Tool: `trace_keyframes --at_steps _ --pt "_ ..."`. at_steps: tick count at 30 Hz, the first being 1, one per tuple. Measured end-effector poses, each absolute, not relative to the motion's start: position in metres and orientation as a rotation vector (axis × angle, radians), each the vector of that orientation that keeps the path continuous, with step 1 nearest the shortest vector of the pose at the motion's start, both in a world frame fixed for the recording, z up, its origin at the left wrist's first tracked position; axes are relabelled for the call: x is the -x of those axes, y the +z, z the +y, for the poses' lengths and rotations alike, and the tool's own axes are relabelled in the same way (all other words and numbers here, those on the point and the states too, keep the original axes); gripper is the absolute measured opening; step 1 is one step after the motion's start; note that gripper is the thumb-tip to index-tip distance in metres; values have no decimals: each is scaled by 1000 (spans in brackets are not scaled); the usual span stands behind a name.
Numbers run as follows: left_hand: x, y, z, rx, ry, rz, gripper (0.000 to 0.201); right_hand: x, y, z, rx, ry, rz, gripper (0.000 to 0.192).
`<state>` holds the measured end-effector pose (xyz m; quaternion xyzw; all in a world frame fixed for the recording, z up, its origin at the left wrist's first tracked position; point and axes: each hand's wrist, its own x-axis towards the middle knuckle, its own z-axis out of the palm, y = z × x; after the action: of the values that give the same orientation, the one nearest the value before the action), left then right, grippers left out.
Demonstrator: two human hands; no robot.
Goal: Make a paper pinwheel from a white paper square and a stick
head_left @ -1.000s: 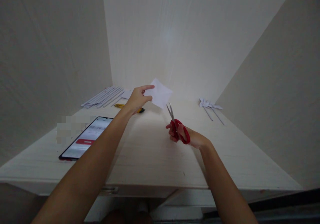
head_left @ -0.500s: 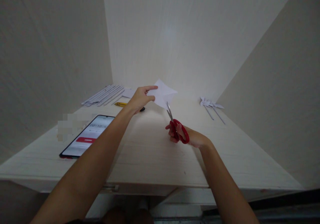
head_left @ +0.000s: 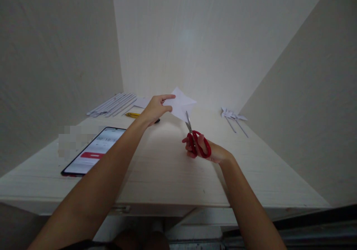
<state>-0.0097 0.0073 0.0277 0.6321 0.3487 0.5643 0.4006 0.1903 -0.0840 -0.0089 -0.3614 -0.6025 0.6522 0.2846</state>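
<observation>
Paper (head_left: pixel 180 105) pinched in left hand (head_left: pixel 152 110); right hand (head_left: pixel 205 150) grips scissors (head_left: pixel 195 138) below it.

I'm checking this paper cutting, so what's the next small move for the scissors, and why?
Probably close the red scissors in the right hand: their blades already meet the lower edge of the white paper that the left hand pinches above the desk.

Two bare forearms reach forward from the bottom of the view. The left arm stretches diagonally up and to the right, its left hand (head_left: pixel 154 109) raised, thumb and forefinger pinched together with the fingertips pointing right. The right arm comes in from the lower right, wrist bent slightly, and the right hand (head_left: pixel 208 151) is lower and nearer, its fingers curled closed in a grip.
</observation>
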Motion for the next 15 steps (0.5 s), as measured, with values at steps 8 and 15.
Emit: trace_keyframes --at_steps 8,15 --pt "9 29 5 -1575 1365 890 58 -191 -10 -85 1053 1696 -1678 76" --pt "7 29 4 -1608 1342 889 59 -190 -9 -84 1048 1679 -1696 70"
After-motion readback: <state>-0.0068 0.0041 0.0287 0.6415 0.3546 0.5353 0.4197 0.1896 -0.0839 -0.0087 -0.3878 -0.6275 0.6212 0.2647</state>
